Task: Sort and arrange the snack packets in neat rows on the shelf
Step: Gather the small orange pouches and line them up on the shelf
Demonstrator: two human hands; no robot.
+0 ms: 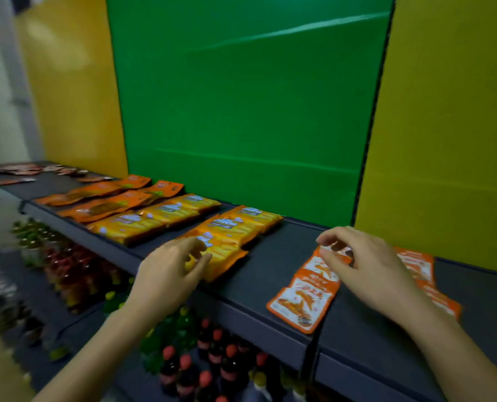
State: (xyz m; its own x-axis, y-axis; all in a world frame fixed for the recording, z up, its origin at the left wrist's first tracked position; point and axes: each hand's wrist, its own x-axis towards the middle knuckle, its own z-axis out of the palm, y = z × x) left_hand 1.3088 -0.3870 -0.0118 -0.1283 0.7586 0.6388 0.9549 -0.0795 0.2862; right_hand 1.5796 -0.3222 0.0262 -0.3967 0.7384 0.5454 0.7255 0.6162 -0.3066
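Your left hand (pixel 169 274) rests with loose, open fingers on the nearest yellow packet (pixel 224 256); your right hand (pixel 366 265) pinches the top edge of the white-and-orange packet (pixel 305 303) on the shelf (pixel 270 274). Slide each packet flat, square its edges with its row, then let go.

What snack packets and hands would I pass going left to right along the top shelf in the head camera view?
Dark orange packets → first row of yellow cheese packets → left hand on the second yellow row → white-and-orange packets → right hand → more white-and-orange packets.
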